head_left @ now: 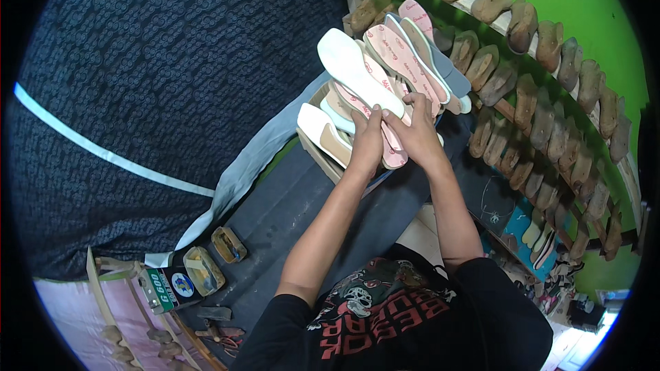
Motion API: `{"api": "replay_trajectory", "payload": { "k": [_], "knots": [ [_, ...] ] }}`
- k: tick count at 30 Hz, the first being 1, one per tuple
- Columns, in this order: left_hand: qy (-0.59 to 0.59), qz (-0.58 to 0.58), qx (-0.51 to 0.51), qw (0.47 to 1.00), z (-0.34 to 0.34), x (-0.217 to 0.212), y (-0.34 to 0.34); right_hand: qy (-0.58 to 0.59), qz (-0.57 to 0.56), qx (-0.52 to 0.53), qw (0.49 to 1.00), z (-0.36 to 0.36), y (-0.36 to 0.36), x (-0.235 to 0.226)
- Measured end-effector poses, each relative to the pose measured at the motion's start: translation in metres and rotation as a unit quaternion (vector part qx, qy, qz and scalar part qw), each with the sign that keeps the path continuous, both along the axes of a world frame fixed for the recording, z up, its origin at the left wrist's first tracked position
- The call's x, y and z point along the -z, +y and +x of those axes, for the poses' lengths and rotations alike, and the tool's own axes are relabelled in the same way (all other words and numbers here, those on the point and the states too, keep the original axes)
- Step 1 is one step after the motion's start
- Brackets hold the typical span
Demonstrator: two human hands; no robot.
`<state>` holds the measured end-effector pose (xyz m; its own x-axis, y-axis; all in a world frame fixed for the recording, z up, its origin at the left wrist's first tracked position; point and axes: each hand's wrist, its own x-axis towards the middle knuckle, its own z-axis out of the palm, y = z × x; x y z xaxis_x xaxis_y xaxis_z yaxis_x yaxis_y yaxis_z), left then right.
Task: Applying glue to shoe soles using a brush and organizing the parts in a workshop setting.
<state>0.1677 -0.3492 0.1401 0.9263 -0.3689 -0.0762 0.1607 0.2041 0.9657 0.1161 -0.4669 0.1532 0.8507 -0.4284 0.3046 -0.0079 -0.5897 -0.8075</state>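
Observation:
My left hand [366, 139] closes round the narrow heel end of a white insole [354, 62], its thumb on top. Beside it, my right hand [417, 134] has its thumb against the same heel, with curled fingers over the neighbouring insoles. The white insole slants up and away to the left, above several others. Under and around it lie pink insoles with red print [405, 62], a grey one [450, 75] and a white-and-tan one [320, 134]. They stand packed in a box [317, 154], whose far side is hidden.
The box rests on a dark table [295, 196]. Racks of wooden shoe lasts [540, 117] curve along the green wall at right. A dark patterned cloth [179, 82] hangs at left. Near the table's left end are a cut-open can [205, 271], a small container [229, 245] and a hammer [214, 333].

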Motion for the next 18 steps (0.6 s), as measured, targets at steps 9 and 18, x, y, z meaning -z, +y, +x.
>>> {"api": "replay_trajectory", "payload": {
  "k": [9,18],
  "knots": [
    [-0.047,-0.077,-0.035,0.995,0.002,-0.015,0.011,-0.068,0.145,-0.049,0.986,0.012,0.012,-0.008],
    [0.010,-0.153,-0.022,0.988,0.012,-0.026,0.027,0.007,0.261,-0.115,0.958,0.014,0.016,-0.018]
  ]
}}
